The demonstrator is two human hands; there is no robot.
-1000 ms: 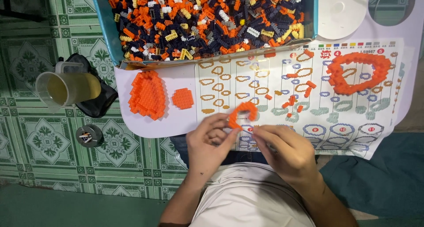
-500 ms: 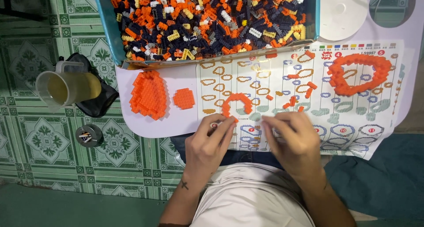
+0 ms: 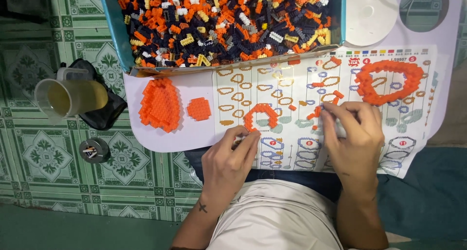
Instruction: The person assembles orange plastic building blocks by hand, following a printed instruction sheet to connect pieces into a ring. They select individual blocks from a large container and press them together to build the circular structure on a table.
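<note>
two hands on instruction sheet (image 3: 292, 133): left hand (image 3: 228, 162) fingertips pinning orange brick arc (image 3: 260, 115) flat; right hand (image 3: 352, 138) pinching at loose orange bricks (image 3: 318, 111), contents unclear.

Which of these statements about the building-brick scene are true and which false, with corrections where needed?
1. The left hand rests at the foot of an orange arch of bricks on the instruction sheet. True.
2. The right hand reaches into the blue tray of loose bricks. False: it is on the sheet, fingertips at small orange pieces.
3. A closed orange ring lies on the sheet's far right part. True.
4. The plastic jug stands on the white board. False: it stands on the green tiled floor, left of the board.
</note>
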